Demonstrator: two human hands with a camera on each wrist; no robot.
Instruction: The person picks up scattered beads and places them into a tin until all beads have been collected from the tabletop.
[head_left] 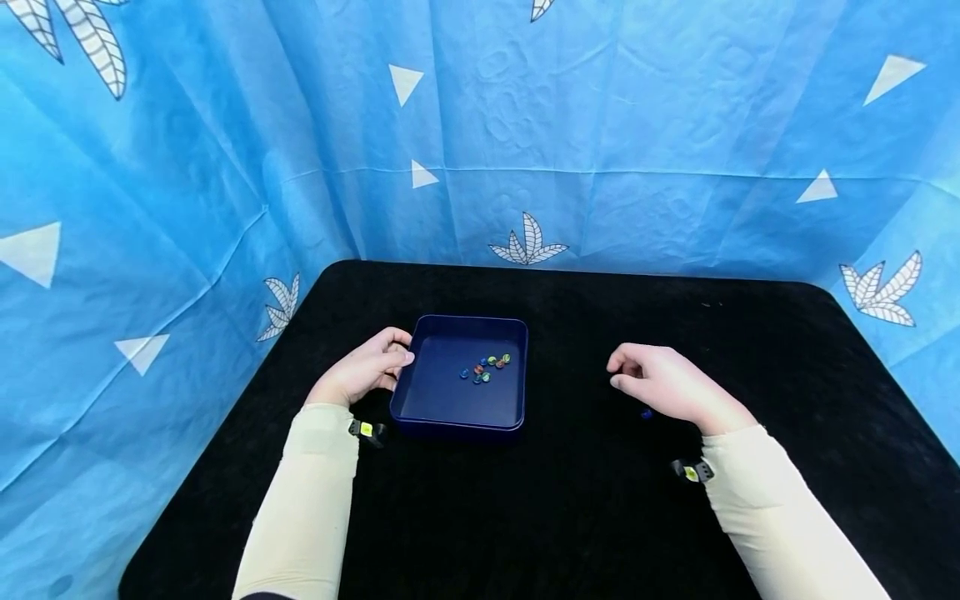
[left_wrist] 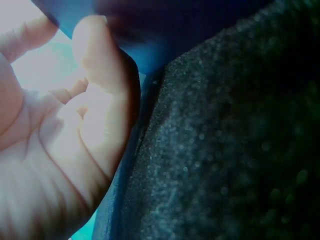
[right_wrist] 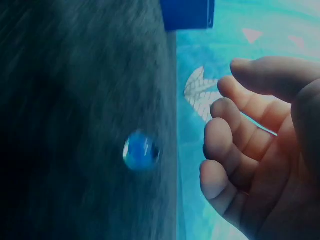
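Observation:
A shallow dark blue tray (head_left: 450, 407) lies on the black table, left of the middle. Several small coloured glass marbles (head_left: 486, 377) are grouped on its floor, toward the right side. My left hand (head_left: 363, 369) holds the tray's left wall, with the thumb at the rim; the left wrist view shows that thumb (left_wrist: 97, 55) against the blue side. Above the table, right of the tray, hovers my right hand (head_left: 667, 382) with loosely bent fingers and nothing in them. A single blue marble (head_left: 647, 413) sits on the cloth just below it, apart from the fingers (right_wrist: 217, 135).
Black cloth covers the table (head_left: 585, 517), whose far corners are rounded. Behind and to the left hangs a blue curtain (head_left: 637, 108) with white triangles and leaves. Each wrist carries a small black camera (head_left: 692, 472).

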